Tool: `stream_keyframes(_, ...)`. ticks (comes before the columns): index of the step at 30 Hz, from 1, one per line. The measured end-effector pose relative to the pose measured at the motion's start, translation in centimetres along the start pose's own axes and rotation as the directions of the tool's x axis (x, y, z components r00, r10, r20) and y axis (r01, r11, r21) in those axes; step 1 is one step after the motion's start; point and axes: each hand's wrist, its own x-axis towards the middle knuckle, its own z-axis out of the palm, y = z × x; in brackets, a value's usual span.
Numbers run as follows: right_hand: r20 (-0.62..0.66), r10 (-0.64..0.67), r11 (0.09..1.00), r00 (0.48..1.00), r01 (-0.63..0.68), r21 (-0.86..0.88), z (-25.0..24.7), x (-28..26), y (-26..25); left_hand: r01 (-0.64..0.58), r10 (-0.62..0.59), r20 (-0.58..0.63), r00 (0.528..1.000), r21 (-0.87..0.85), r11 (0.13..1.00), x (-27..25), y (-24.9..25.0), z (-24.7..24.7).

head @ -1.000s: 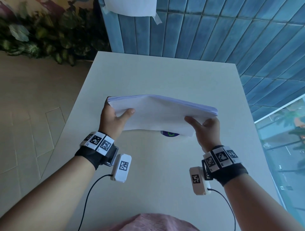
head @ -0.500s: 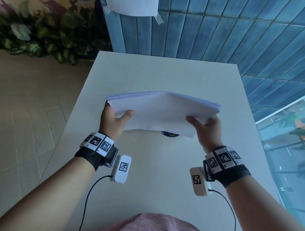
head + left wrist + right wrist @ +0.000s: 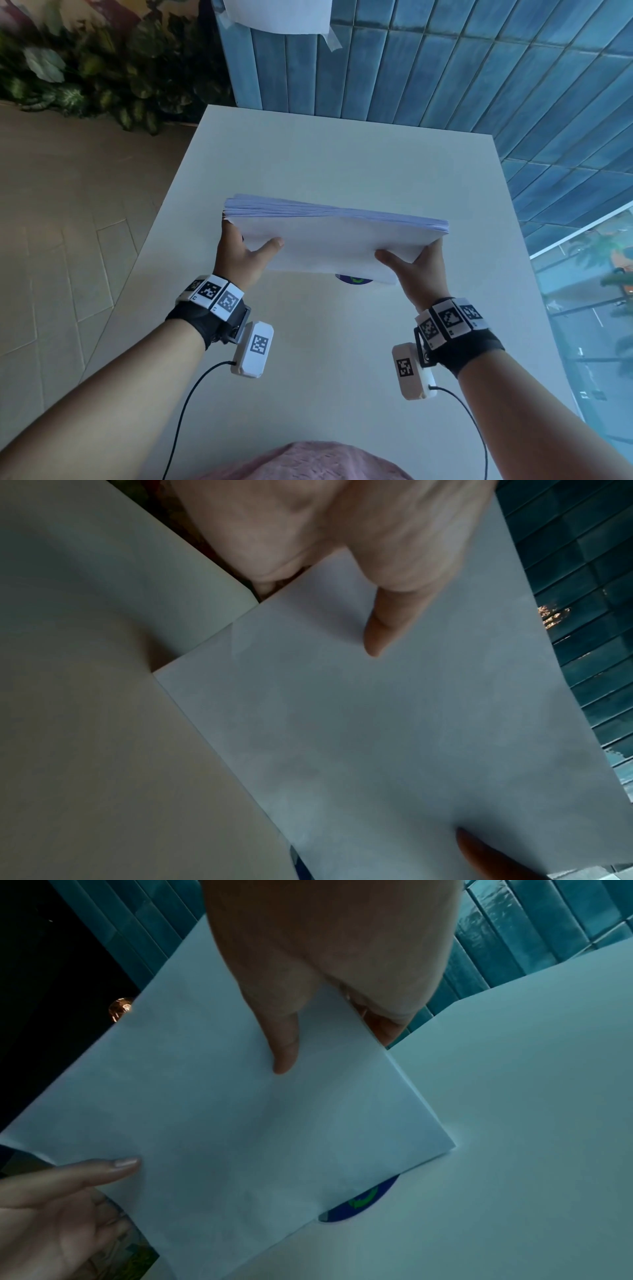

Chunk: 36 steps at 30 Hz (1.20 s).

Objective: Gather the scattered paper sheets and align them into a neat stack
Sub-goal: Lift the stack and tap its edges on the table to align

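Note:
A stack of white paper sheets [image 3: 329,243] stands on its long lower edge on the white table [image 3: 308,342], tilted toward me, its upper edge slightly fanned. My left hand [image 3: 239,255] grips the stack's left end, thumb on the near face and the fingers hidden behind. My right hand [image 3: 416,265] grips the right end the same way. The left wrist view shows the paper stack [image 3: 394,737] under the left thumb [image 3: 380,631]. In the right wrist view my right thumb [image 3: 284,1053] presses the paper stack [image 3: 222,1123].
A round blue and green sticker [image 3: 354,279] lies on the table, half hidden by the stack's lower edge. A blue tiled wall [image 3: 445,85] with a taped sheet [image 3: 277,15] stands behind the table. Plants [image 3: 85,68] line the floor at the far left.
The stack's upper edge has flattened from a bowed hump to a straighter line, and the sheets look more even. Both hands keep their hold at the ends.

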Motion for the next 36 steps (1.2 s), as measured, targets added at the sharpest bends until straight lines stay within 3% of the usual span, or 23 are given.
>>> stream_keyframes(4, 0.038, 0.030, 0.999, 0.999, -0.031, 0.022, 0.0, 0.0, 0.2, 0.042, -0.042, 0.004, 0.999, -0.033, 0.999, 0.0, 0.4, -0.5)
stream_keyframes(10, 0.020, -0.088, 0.993, 0.996, 0.086, 0.085, -0.8, -0.2, -1.0, -0.154, 0.153, -0.019, 0.988, -0.106, 0.982, 0.0, 1.7, -1.2)
stream_keyframes(16, 0.024, -0.066, 0.992, 0.998, 0.063, 0.113, -0.7, -0.2, -1.2, -0.111, 0.104, -0.048, 0.993, -0.198, 0.974, 0.1, 2.3, -0.9)
stream_keyframes(24, -0.192, -0.148, 0.983, 0.970, 0.165, 0.077, 1.0, -1.1, -1.3, -0.185, 0.168, -0.108, 0.980, -0.176, 0.967, 0.1, 1.5, 0.3)
stream_keyframes(30, -0.160, -0.132, 0.986, 0.978, 0.147, 0.084, 1.3, -0.4, -1.0, -0.158, 0.145, -0.090, 0.985, -0.158, 0.975, 0.0, 1.3, 1.4)
stream_keyframes(36, -0.169, -0.173, 0.982, 0.970, 0.183, 0.043, 0.5, 0.2, -1.1, -0.218, 0.208, -0.083, 0.975, -0.129, 0.967, 0.5, 1.2, 1.0)
